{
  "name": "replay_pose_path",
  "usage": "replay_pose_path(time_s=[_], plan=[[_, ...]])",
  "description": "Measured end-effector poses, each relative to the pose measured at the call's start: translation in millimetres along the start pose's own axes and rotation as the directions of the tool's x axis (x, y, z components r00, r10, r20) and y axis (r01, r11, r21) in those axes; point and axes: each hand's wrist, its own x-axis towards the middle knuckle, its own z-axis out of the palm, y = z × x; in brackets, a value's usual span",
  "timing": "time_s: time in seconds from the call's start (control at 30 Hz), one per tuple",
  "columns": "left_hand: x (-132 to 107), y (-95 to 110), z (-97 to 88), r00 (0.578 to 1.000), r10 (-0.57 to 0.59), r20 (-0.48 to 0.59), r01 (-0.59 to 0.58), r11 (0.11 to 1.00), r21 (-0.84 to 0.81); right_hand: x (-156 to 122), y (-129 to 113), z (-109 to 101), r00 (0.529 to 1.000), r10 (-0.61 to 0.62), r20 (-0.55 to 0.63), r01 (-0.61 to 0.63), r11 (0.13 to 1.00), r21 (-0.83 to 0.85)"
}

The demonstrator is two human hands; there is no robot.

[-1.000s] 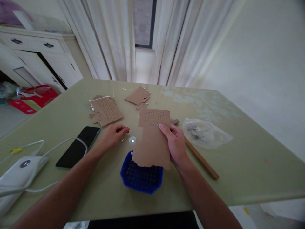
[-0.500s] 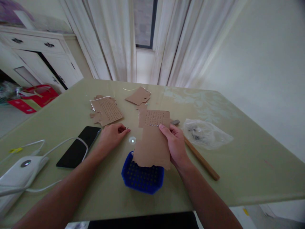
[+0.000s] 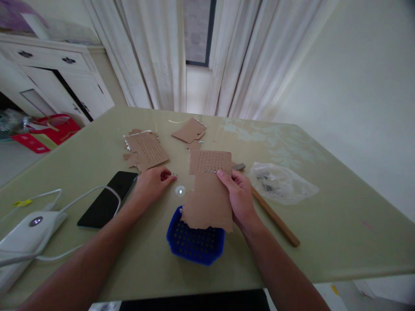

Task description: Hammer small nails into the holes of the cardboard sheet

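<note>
My right hand grips the right edge of a brown cardboard piece, thumb on top. Rows of small holes cross the card's upper part, and a row of tiny shiny studs sits just left of the thumb. Under its torn lower edge stands a blue perforated basket, partly covered. On the table to the left, my left hand has its fingers curled together at tiny dark bits, too small to name. A small clear round disc lies between the hand and the card.
A hammer lies partly behind my right hand, beside a clear plastic bag with dark contents. Another holed cardboard and cardboard scraps lie farther back. Left are a phone, a white device and its cables.
</note>
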Motion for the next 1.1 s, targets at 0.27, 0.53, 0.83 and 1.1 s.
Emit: replay_pose_path(time_s=[0.27, 0.53, 0.83, 1.1], plan=[[-5, 7, 1.4, 0.993, 0.099, -0.056, -0.104, 0.99, -0.095, -7, -8, 3, 0.997, 0.038, 0.064, -0.042, 0.997, 0.061], [-46, 34, -0.8, 0.707, 0.567, -0.423, -0.697, 0.66, -0.28, -21, -19, 4, 0.965, 0.085, 0.247, -0.125, 0.98, 0.153], [-56, 48, -6.2, 0.603, 0.588, -0.54, -0.766, 0.615, -0.186, -26, -18, 2, 0.933, 0.137, 0.333, -0.179, 0.979, 0.099], [-65, 50, -8.7, 0.548, 0.616, -0.566, -0.783, 0.615, -0.09, -27, -21, 2, 0.923, 0.139, 0.359, -0.171, 0.984, 0.059]])
